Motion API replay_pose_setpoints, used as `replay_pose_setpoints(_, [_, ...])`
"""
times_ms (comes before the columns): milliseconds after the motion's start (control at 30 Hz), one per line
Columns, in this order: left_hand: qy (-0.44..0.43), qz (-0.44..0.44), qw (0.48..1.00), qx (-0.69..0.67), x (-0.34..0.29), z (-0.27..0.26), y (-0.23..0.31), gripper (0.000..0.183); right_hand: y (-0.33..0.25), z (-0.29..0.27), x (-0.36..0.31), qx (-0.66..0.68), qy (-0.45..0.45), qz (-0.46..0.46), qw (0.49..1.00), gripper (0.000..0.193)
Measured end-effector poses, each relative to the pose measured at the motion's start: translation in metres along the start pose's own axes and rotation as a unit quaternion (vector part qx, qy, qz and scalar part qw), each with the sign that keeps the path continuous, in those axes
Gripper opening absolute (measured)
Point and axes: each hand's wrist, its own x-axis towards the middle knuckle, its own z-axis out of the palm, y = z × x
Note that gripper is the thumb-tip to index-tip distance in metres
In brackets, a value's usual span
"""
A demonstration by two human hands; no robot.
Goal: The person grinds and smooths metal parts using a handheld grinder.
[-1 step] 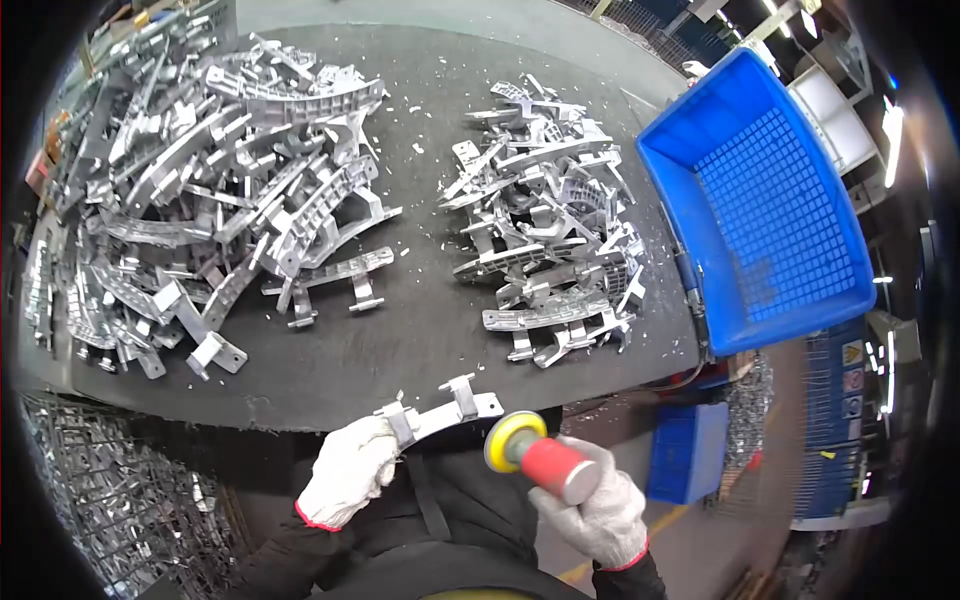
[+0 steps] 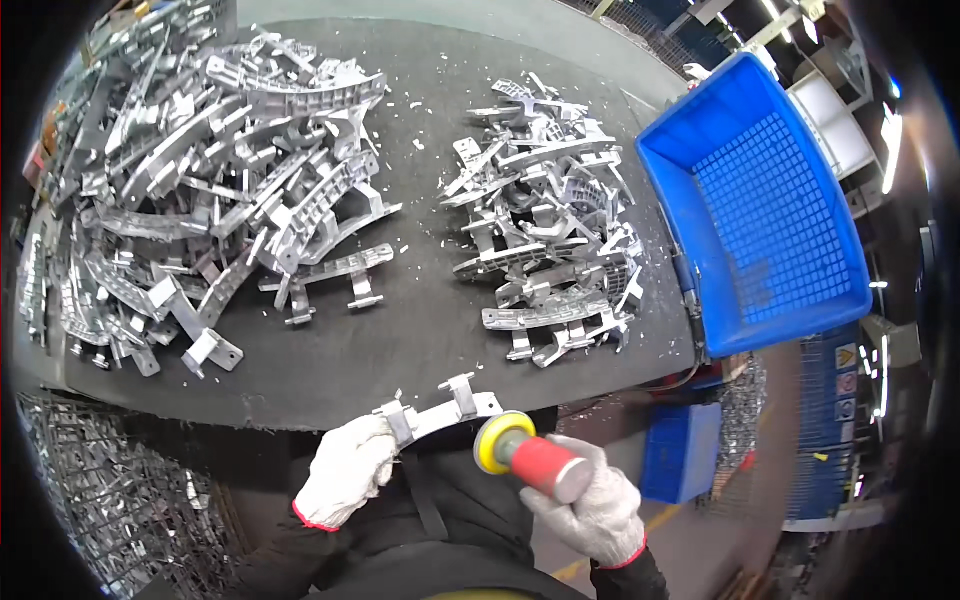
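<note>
My left hand point(image 2: 350, 468), in a white knit glove with a red cuff, is closed on one end of a silver metal bracket point(image 2: 440, 418). The bracket lies level at the near edge of the table, its two posts pointing away from me. In my right hand point(image 2: 598, 510), also gloved, is a small sander point(image 2: 548, 466) with a red body and a round yellow pad point(image 2: 497, 443). The pad's edge is beside the bracket's right end; whether they touch I cannot tell.
Similar brackets form a large heap point(image 2: 220, 190) at the table's left and a smaller one point(image 2: 550, 220) right of the middle. A blue crate point(image 2: 720, 270) sits tilted at the right edge. Below stand another blue bin point(image 2: 682, 455) and a wire cage point(image 2: 120, 500) of metal parts.
The sander and my right hand have shifted slightly left, bringing the pad closer to the bracket's underside. My left hand and the bracket stay nearly in place.
</note>
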Motion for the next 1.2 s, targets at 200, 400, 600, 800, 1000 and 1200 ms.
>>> replay_pose_setpoints(200, [0.002, -0.019, 1.0, -0.012, 0.0, -0.005, -0.004, 0.026, -0.034, 0.002, 0.054, -0.097, -0.039, -0.088, 0.991, 0.072])
replay_pose_setpoints(400, [-0.007, -0.033, 0.999, -0.023, 0.005, -0.003, -0.005, 0.024, -0.035, -0.004, 0.058, -0.115, -0.082, -0.103, 0.985, 0.074])
replay_pose_setpoints(600, [-0.001, -0.017, 0.999, -0.041, 0.004, -0.009, -0.011, 0.032, -0.042, 0.001, 0.065, -0.09, -0.104, -0.111, 0.984, 0.072])
replay_pose_setpoints(800, [0.006, -0.046, 0.998, -0.046, 0.005, -0.001, -0.002, 0.02, -0.035, -0.004, 0.065, -0.09, -0.089, -0.117, 0.985, 0.073])
replay_pose_setpoints(1000, [-0.013, -0.029, 0.999, -0.036, 0.009, -0.009, -0.008, 0.019, -0.031, -0.002, 0.039, -0.129, -0.153, -0.071, 0.977, 0.075])
replay_pose_setpoints(1200, [-0.024, -0.032, 0.999, -0.033, 0.012, -0.007, -0.011, 0.019, -0.025, -0.011, 0.021, -0.137, -0.147, -0.055, 0.978, 0.075])
